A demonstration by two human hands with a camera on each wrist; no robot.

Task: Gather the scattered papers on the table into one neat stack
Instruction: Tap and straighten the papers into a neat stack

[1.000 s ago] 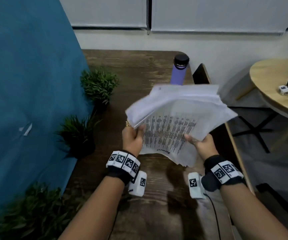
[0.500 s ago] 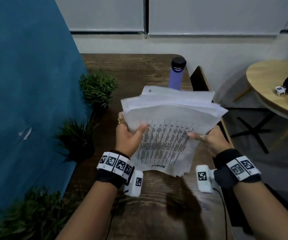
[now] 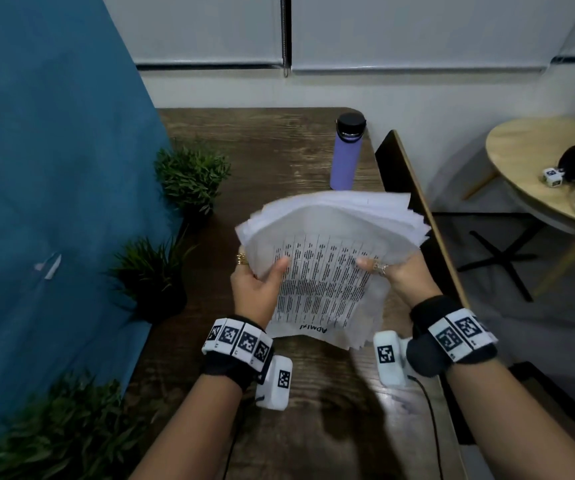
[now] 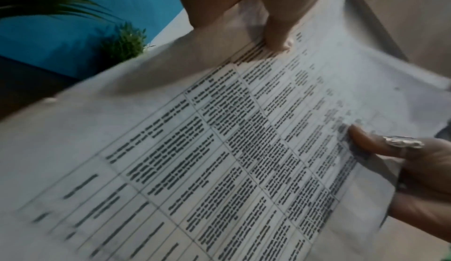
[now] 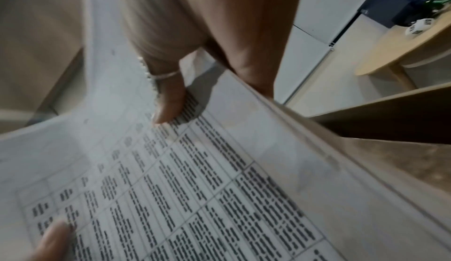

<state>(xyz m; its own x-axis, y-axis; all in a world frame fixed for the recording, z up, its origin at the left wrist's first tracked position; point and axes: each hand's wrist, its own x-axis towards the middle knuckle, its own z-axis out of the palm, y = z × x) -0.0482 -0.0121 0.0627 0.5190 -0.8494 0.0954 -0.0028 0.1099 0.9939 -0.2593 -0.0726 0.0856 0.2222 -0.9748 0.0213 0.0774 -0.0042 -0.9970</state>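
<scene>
Dark wooden table, blue partition

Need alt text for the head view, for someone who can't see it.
Both hands, left hand and right hand, hold a fanned bundle of papers above a dark wooden table. A purple bottle stands behind; potted plants line the left.

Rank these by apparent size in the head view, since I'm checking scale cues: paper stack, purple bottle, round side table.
1. Paper stack, nearest the camera.
2. Round side table, cut off by the frame, so unsure.
3. Purple bottle.
</scene>
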